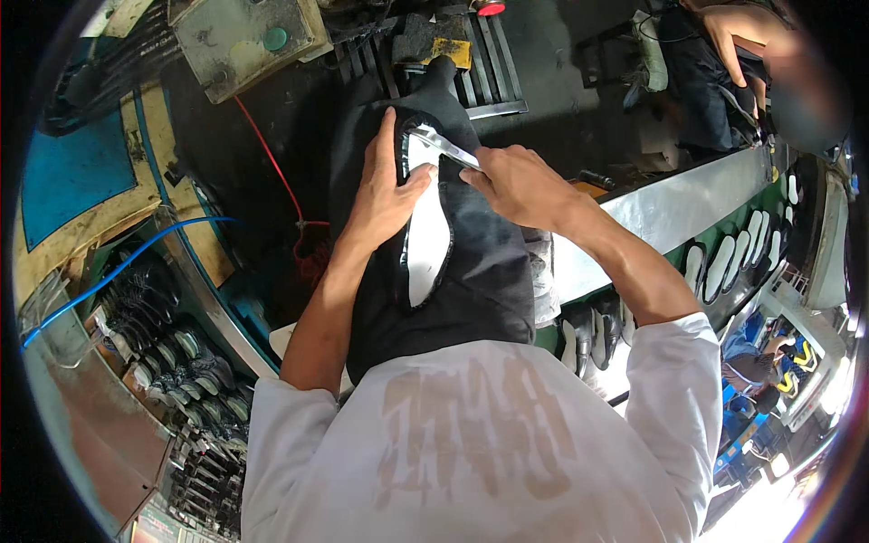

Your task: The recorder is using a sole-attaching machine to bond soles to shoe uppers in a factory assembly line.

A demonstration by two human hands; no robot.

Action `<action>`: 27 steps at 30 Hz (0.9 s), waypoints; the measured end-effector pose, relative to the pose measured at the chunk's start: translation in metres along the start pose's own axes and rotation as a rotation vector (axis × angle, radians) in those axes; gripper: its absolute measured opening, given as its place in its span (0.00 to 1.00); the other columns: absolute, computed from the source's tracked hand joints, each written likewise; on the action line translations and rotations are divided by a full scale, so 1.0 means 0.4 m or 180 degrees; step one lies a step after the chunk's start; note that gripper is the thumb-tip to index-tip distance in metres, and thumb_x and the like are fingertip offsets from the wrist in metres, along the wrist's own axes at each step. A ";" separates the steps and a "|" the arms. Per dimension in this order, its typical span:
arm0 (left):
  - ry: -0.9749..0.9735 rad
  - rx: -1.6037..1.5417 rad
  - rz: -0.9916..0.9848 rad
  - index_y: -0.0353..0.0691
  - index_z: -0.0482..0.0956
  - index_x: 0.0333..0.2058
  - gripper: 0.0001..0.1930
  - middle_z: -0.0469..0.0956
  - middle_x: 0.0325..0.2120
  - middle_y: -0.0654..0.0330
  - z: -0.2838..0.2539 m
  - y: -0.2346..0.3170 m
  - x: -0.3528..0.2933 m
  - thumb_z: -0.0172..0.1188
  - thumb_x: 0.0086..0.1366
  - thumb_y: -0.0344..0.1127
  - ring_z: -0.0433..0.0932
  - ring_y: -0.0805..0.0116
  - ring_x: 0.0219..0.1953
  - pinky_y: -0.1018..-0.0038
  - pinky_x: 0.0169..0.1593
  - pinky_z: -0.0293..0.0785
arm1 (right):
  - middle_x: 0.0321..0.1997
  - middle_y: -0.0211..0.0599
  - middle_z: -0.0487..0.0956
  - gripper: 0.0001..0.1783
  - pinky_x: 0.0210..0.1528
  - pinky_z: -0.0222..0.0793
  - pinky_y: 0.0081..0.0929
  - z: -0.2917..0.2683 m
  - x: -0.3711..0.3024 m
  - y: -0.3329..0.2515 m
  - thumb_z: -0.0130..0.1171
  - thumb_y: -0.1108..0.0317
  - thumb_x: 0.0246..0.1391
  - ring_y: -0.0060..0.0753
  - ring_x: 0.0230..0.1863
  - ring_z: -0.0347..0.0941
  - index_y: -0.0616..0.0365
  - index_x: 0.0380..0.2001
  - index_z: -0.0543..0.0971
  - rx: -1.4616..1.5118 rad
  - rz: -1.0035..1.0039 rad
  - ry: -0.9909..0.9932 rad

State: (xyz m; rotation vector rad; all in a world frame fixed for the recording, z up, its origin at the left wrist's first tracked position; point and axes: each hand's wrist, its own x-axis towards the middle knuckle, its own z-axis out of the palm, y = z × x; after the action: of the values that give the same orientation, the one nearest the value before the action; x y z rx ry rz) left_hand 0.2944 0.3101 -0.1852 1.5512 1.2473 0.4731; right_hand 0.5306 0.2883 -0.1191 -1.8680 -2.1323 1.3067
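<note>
The shoe (429, 249) lies sole-up on the lap (493, 290), its long axis running away from the body. The left grip (387, 199) clasps its left side, thumb across the white sole, just below the tool (449, 148). The right grip (520, 185), closed round that tool, sits right of the shoe's far end, the tool's head over it. Rightward runs a metal surface (670, 215); farther off, a co-worker's hand (727, 45).
</note>
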 end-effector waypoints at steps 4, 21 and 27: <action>0.0015 0.0097 0.0065 0.41 0.45 0.82 0.50 0.58 0.77 0.35 -0.007 -0.017 0.009 0.70 0.72 0.36 0.59 0.39 0.79 0.54 0.78 0.58 | 0.30 0.65 0.81 0.22 0.40 0.73 0.58 0.034 0.021 -0.010 0.59 0.57 0.75 0.70 0.35 0.81 0.71 0.36 0.80 -0.0382 -0.0186 0.0284; -0.0206 -0.0472 -0.1012 0.46 0.58 0.80 0.36 0.61 0.77 0.40 -0.026 0.026 0.113 0.53 0.81 0.54 0.60 0.43 0.78 0.55 0.78 0.56 | 0.29 0.61 0.81 0.25 0.39 0.72 0.60 0.071 0.044 0.080 0.59 0.53 0.75 0.72 0.35 0.79 0.67 0.32 0.79 -0.0309 0.0061 0.0511; -0.0062 -0.0022 -0.0758 0.43 0.60 0.78 0.38 0.66 0.67 0.28 -0.014 0.026 0.078 0.60 0.76 0.51 0.71 0.33 0.68 0.53 0.72 0.66 | 0.26 0.55 0.82 0.17 0.34 0.78 0.53 -0.011 0.010 0.007 0.65 0.58 0.71 0.61 0.31 0.84 0.64 0.38 0.80 0.0884 -0.0646 0.1808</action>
State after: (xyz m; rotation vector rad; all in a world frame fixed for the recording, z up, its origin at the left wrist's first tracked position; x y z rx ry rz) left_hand 0.3070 0.3411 -0.1828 1.3763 1.3927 0.3073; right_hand 0.5340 0.2938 -0.1199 -1.6085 -1.6940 0.8423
